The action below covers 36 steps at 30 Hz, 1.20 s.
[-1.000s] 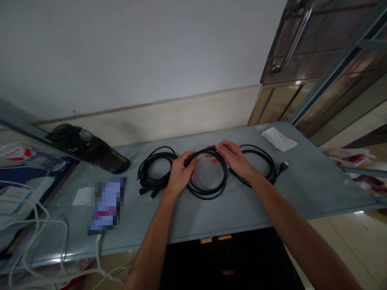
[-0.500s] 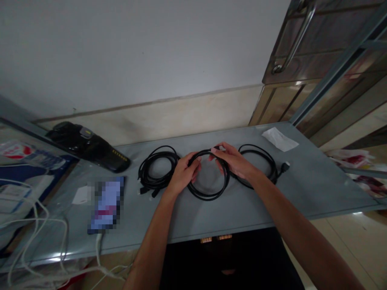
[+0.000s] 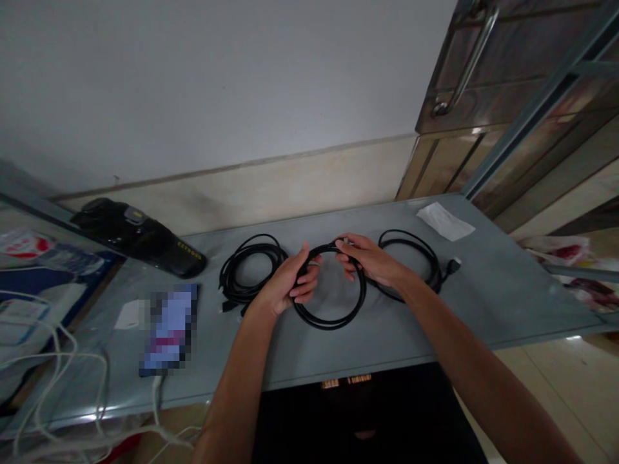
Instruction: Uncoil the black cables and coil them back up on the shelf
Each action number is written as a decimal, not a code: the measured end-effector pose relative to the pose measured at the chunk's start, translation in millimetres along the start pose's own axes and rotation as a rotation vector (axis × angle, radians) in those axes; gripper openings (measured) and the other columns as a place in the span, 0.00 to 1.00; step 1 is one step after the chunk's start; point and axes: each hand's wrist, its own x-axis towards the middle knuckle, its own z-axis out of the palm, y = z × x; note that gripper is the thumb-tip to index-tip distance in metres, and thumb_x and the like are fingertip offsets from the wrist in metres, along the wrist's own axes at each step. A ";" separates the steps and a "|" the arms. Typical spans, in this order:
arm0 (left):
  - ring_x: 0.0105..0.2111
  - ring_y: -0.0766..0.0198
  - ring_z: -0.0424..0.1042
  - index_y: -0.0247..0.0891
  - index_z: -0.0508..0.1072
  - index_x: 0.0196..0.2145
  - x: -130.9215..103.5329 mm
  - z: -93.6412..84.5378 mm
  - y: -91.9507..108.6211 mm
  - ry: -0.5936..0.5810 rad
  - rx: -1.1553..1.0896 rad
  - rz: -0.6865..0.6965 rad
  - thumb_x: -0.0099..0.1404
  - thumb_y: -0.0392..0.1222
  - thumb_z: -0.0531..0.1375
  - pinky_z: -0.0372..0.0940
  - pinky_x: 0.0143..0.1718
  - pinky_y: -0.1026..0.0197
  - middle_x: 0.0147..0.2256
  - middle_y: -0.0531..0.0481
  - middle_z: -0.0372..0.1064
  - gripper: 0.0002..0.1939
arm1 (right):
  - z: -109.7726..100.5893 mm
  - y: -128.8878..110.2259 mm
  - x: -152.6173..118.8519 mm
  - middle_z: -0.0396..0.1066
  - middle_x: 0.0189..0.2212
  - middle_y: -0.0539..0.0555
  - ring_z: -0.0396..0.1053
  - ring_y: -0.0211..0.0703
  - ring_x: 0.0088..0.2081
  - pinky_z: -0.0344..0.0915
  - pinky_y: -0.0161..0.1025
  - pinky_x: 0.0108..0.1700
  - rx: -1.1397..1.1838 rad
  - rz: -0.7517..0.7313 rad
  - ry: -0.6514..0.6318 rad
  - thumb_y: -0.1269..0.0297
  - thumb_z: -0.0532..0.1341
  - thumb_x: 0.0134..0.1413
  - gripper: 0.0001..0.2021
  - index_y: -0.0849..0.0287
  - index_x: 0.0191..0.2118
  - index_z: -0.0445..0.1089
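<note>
Centrally, the middle black cable coil (image 3: 331, 325) is above the grey shelf (image 3: 387, 335), its left side gripped by the left hand's (image 3: 293, 280) curled fingers, its upper right by the right hand's (image 3: 370, 258).

Cable (image 3: 362, 298): black, thin, glossy; wound in a few loops to an open, near-round ring. Strands bunch at top, part slightly along the lower arc. Position: between two other black coils, over the near half of the grey table (image 3: 488, 283). Contact of lower arc with surface unclear.
</note>
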 end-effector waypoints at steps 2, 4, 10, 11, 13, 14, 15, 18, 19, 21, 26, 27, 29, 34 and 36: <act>0.14 0.74 0.36 0.39 0.77 0.43 0.8 -2.8 1.6 -0.045 -0.087 -0.040 0.74 0.68 0.66 0.47 0.11 0.70 0.19 0.66 0.50 0.27 | 0.0 -0.3 -0.6 0.62 0.28 0.43 0.58 0.35 0.26 0.69 0.37 0.27 -0.004 -0.009 -0.015 0.39 0.77 0.60 0.26 0.54 0.47 0.72; 0.14 0.73 0.35 0.38 0.76 0.42 1.8 -4.5 1.7 -0.075 -0.147 -0.049 0.75 0.61 0.67 0.47 0.11 0.69 0.19 0.66 0.50 0.21 | -0.1 -1.7 -1.6 0.63 0.29 0.43 0.60 0.35 0.27 0.69 0.38 0.30 -0.019 -0.011 -0.009 0.39 0.77 0.60 0.27 0.54 0.49 0.73; 0.19 0.73 0.34 0.36 0.76 0.37 -11.5 2.5 7.7 -0.049 -0.161 0.037 0.73 0.50 0.71 0.52 0.19 0.69 0.23 0.65 0.42 0.15 | -2.3 -5.1 -0.9 0.69 0.30 0.47 0.66 0.38 0.31 0.68 0.38 0.37 -0.084 -0.089 -0.032 0.38 0.75 0.62 0.25 0.55 0.45 0.76; 0.20 0.72 0.35 0.37 0.76 0.37 -19.0 5.5 13.4 -0.025 -0.143 0.084 0.74 0.50 0.71 0.53 0.21 0.68 0.24 0.65 0.42 0.15 | -3.0 -5.2 -0.2 0.72 0.31 0.48 0.68 0.39 0.33 0.68 0.38 0.38 -0.098 -0.117 -0.022 0.37 0.74 0.63 0.25 0.56 0.42 0.76; 0.21 0.70 0.39 0.39 0.76 0.38 -38.3 12.4 30.0 0.062 -0.068 0.256 0.76 0.52 0.68 0.58 0.26 0.65 0.26 0.62 0.41 0.14 | -4.5 -5.0 1.2 0.75 0.35 0.52 0.71 0.41 0.36 0.69 0.39 0.40 -0.088 -0.145 0.011 0.35 0.73 0.63 0.26 0.57 0.40 0.77; 0.23 0.68 0.43 0.41 0.76 0.39 -49.5 15.6 40.0 0.126 -0.011 0.377 0.77 0.53 0.67 0.62 0.30 0.63 0.27 0.61 0.42 0.14 | -5.3 -4.8 1.6 0.77 0.36 0.53 0.72 0.41 0.37 0.70 0.39 0.41 -0.072 -0.147 0.028 0.35 0.74 0.62 0.26 0.57 0.41 0.78; 0.25 0.66 0.47 0.42 0.77 0.40 -60.8 17.9 50.2 0.196 0.057 0.507 0.77 0.55 0.67 0.64 0.34 0.61 0.28 0.59 0.43 0.14 | -6.0 -4.5 1.9 0.77 0.37 0.53 0.73 0.42 0.38 0.70 0.40 0.41 -0.057 -0.147 0.039 0.35 0.74 0.61 0.27 0.57 0.43 0.79; 0.31 0.61 0.58 0.44 0.80 0.44 -90.2 14.0 71.9 0.454 0.404 0.839 0.77 0.59 0.67 0.65 0.42 0.57 0.30 0.55 0.55 0.16 | -7.1 -2.9 1.9 0.78 0.38 0.53 0.73 0.41 0.38 0.70 0.39 0.41 -0.063 -0.158 0.046 0.37 0.75 0.61 0.27 0.57 0.47 0.81; 0.34 0.59 0.62 0.45 0.81 0.46 -96.7 7.7 73.6 0.548 0.599 0.895 0.78 0.59 0.66 0.65 0.44 0.56 0.32 0.53 0.63 0.16 | -7.0 -2.1 1.9 0.78 0.38 0.53 0.73 0.41 0.38 0.70 0.39 0.42 -0.076 -0.155 0.043 0.37 0.75 0.61 0.26 0.57 0.47 0.81; 0.41 0.54 0.71 0.46 0.83 0.51 -103.2 -12.0 66.7 0.711 1.077 0.903 0.80 0.57 0.63 0.64 0.50 0.52 0.40 0.49 0.76 0.15 | -6.4 -0.3 2.5 0.78 0.37 0.53 0.74 0.41 0.38 0.70 0.39 0.41 -0.095 -0.140 0.032 0.36 0.75 0.60 0.26 0.58 0.45 0.81; 0.47 0.45 0.76 0.44 0.83 0.53 -93.5 -69.4 15.7 0.703 1.783 0.742 0.83 0.49 0.55 0.65 0.54 0.44 0.42 0.44 0.81 0.17 | -6.9 3.4 6.3 0.77 0.34 0.51 0.72 0.40 0.35 0.68 0.38 0.39 -0.102 -0.136 0.041 0.35 0.77 0.54 0.28 0.58 0.42 0.80; 0.46 0.45 0.77 0.45 0.84 0.52 -91.2 -76.3 6.2 0.683 1.805 0.723 0.82 0.49 0.56 0.66 0.53 0.44 0.40 0.44 0.81 0.16 | -7.6 3.9 7.0 0.77 0.34 0.51 0.72 0.39 0.35 0.68 0.38 0.39 -0.101 -0.137 0.048 0.34 0.77 0.53 0.29 0.58 0.41 0.80; 0.45 0.46 0.77 0.46 0.84 0.50 -89.4 -83.6 -7.8 0.678 1.802 0.714 0.81 0.49 0.58 0.68 0.52 0.44 0.40 0.44 0.80 0.15 | -8.8 4.3 7.7 0.77 0.34 0.51 0.72 0.39 0.34 0.68 0.37 0.38 -0.102 -0.136 0.060 0.34 0.78 0.51 0.29 0.58 0.41 0.80; 0.54 0.42 0.76 0.47 0.82 0.57 -95.6 -75.3 -16.3 0.748 1.772 0.705 0.77 0.48 0.62 0.69 0.59 0.38 0.53 0.41 0.79 0.15 | -7.9 2.9 6.4 0.78 0.34 0.52 0.72 0.40 0.34 0.68 0.38 0.38 -0.112 -0.144 0.069 0.36 0.78 0.52 0.28 0.57 0.41 0.80; 0.57 0.41 0.74 0.48 0.79 0.62 -95.6 -63.2 -15.5 0.731 1.740 0.708 0.76 0.46 0.64 0.67 0.63 0.36 0.57 0.40 0.77 0.20 | -6.6 2.3 6.0 0.77 0.33 0.51 0.72 0.40 0.33 0.68 0.38 0.37 -0.118 -0.162 0.081 0.35 0.77 0.52 0.27 0.57 0.40 0.80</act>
